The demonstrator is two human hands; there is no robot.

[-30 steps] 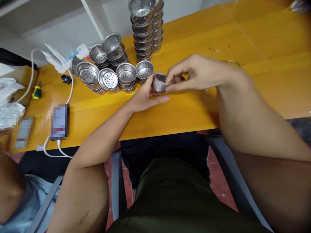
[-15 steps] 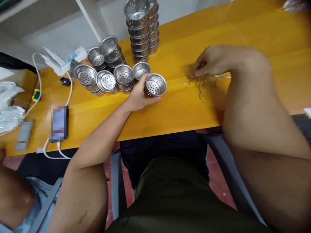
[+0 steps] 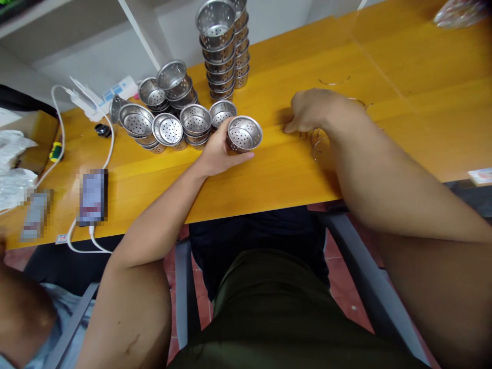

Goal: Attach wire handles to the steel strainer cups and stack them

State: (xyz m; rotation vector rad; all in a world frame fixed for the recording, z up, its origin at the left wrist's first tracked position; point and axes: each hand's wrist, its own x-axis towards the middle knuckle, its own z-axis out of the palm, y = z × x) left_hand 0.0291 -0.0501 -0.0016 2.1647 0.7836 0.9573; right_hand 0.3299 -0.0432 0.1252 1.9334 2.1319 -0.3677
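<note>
My left hand [image 3: 219,151] is wrapped round a perforated metal cup [image 3: 245,134], held tilted with its open mouth toward me. To its right, my right hand [image 3: 309,113] is low over the table, fingers bent and pressed together. A thin curved wire [image 3: 279,124] shows at its fingertips; the rest of that wire is hidden. More curved wires [image 3: 318,141] lie under and beside the right hand. One wire [image 3: 334,83] lies farther back, and another [image 3: 361,102] is partly behind the wrist.
Tall stacks of perforated cups [image 3: 217,56] stand at the back. Shorter cup stacks [image 3: 196,123] are left of my left hand. A phone [image 3: 92,197] with white cables, a power strip [image 3: 119,92] and plastic bags [image 3: 17,169] occupy the left. Another person's arm [image 3: 23,312] is at lower left.
My right hand has moved left and slightly toward me, uncovering wires behind it. The left hand and its cup have hardly moved.
</note>
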